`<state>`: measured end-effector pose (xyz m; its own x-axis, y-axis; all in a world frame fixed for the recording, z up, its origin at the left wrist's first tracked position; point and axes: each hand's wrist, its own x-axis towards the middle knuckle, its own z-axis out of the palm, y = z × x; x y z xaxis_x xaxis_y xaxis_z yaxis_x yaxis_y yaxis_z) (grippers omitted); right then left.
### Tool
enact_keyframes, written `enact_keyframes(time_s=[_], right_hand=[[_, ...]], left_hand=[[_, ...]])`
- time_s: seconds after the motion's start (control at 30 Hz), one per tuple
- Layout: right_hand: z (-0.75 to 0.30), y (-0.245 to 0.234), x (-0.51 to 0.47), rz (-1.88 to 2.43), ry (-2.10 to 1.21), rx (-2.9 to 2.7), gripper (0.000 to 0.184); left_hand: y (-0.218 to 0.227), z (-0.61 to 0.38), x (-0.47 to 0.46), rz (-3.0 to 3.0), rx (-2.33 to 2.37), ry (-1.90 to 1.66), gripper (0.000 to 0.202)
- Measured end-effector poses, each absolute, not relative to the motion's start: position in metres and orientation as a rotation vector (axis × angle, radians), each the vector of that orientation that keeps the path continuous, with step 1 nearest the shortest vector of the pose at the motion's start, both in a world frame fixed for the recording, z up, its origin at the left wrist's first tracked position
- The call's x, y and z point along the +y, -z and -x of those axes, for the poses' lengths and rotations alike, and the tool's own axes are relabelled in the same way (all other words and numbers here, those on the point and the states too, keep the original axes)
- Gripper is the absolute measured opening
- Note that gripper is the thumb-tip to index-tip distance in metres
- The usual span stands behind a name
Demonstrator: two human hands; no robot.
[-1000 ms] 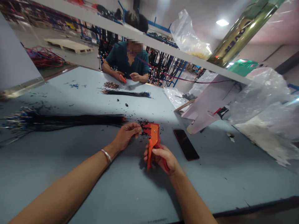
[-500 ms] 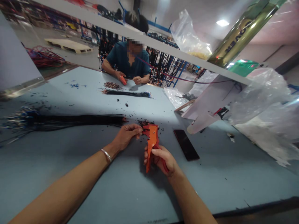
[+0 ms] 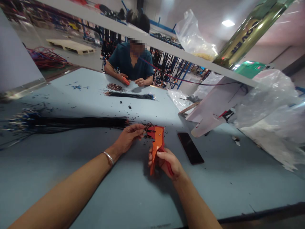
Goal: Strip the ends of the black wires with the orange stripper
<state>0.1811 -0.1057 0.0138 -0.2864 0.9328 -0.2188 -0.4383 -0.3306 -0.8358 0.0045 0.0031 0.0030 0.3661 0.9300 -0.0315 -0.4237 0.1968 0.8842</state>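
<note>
My right hand (image 3: 168,162) is wrapped round the handles of an orange and red wire stripper (image 3: 158,138), whose jaws point left. Just left of those jaws, my left hand (image 3: 130,136) is closed in a pinch on what looks like the end of a thin black wire; most of the wire is hidden by the fingers. Behind this hand, a long bundle of black wires (image 3: 78,123) lies across the table, with blue and silver ends at the far left and coppery ends near my fingers. Small dark scraps (image 3: 148,126) are scattered behind the stripper's head.
A phone (image 3: 190,148) lies right of the stripper. Across the table (image 3: 107,194) a co-worker (image 3: 130,65) holds another orange tool (image 3: 125,80) beside a shorter wire bundle (image 3: 130,95) and a scrap pile (image 3: 114,87). Plastic bags (image 3: 267,98) fill the right side.
The wire stripper has shifted slightly to the right, so its jaws sit a little farther from my left fingertips. My left hand stays pinched in nearly the same place.
</note>
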Motion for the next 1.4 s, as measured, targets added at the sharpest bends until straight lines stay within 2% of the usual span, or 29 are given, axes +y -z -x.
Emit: enact_keyframes(time_s=[0.77,1.4], right_hand=[[-0.1795,-0.0156,-0.1065,0.9,-1.785,-0.858,0.032],[-0.1841,-0.0145,-0.1066,0.893,-1.769,-0.895,0.032]], left_hand=[[-0.0053,-0.0047,0.0028,-1.019,0.706,-1.078,0.028],[-0.0014,-0.0076,0.0012,-1.181,0.758,-1.043,0.035]])
